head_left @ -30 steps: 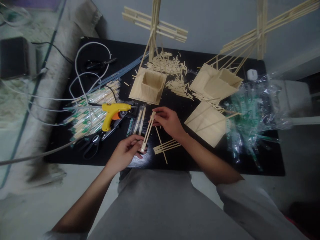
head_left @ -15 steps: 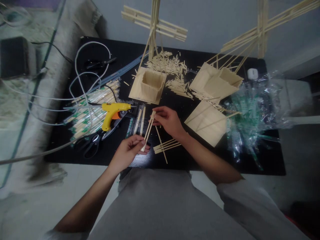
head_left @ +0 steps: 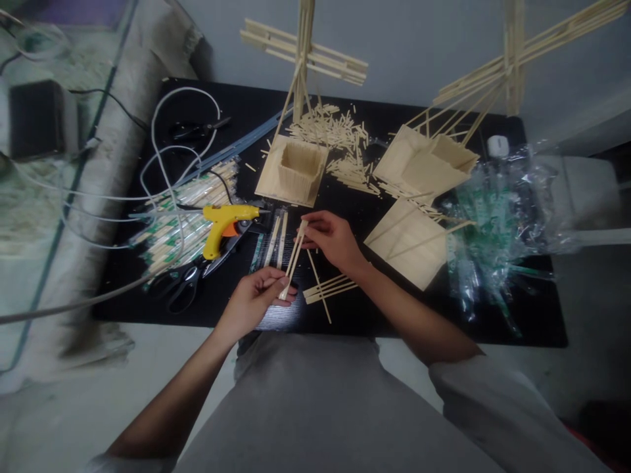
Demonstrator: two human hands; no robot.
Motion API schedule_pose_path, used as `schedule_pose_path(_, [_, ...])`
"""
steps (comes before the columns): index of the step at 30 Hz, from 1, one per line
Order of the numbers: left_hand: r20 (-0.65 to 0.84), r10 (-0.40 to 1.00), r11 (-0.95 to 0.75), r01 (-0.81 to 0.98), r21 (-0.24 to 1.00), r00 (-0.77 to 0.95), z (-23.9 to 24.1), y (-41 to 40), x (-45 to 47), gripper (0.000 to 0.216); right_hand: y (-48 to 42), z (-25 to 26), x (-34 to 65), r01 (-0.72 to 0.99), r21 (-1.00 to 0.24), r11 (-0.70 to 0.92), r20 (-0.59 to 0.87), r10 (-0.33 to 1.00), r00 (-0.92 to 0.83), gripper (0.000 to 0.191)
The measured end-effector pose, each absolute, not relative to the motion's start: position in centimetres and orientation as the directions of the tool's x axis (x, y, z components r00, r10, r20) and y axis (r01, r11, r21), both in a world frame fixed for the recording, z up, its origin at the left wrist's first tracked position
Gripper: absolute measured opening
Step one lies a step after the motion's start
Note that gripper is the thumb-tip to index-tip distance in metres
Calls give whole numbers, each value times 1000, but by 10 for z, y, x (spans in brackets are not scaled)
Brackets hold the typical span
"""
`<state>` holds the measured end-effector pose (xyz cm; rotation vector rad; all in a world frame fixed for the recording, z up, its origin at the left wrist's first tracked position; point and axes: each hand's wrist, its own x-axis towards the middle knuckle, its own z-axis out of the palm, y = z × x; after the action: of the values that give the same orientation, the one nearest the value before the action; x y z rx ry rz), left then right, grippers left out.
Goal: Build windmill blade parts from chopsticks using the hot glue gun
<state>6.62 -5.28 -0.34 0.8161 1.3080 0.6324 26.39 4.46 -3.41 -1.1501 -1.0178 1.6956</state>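
A pair of pale wooden chopsticks [head_left: 294, 257] slants between my two hands. My left hand [head_left: 261, 292] pinches their lower end between thumb and fingers. At the upper end, my right hand [head_left: 332, 240] is closed on them with thumb and fingertips. Just left of them, more chopsticks [head_left: 276, 240] lie on the black table. Under my right forearm lies a flat group of joined chopsticks [head_left: 328, 289], with a single loose stick [head_left: 319, 284] crossing it. The yellow glue gun [head_left: 221, 220] rests on its side to the left.
Wrapped chopsticks [head_left: 182, 217], scissors [head_left: 182, 289] and looping white cable [head_left: 152, 118] occupy the left. Stick structures on square bases [head_left: 269, 177] stand at the back, beside cut stick pieces [head_left: 340, 131]. A square panel [head_left: 411, 243] and plastic wrappers [head_left: 486, 223] lie right.
Both hands keep almost the same pose, still holding the chopsticks at either end. The whole view has shifted slightly; nothing on the table has visibly moved.
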Motion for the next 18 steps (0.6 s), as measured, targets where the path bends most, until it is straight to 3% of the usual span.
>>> schedule_pose_path(9, [-501, 865, 497, 93, 863, 20, 14, -36, 35, 54, 45, -34, 264, -193, -920, -340, -292, 926, -239, 38])
schedule_pose_path(13, [-280, 934, 337, 281, 899, -224, 27, -18, 12, 35, 45, -34, 264, -210, -917, -340, -292, 928, -230, 37])
schedule_pose_path(18, [-58, 921, 228, 409, 884, -386, 29, -3, -3, 22, 46, -34, 264, -221, -912, -347, -298, 928, -225, 36])
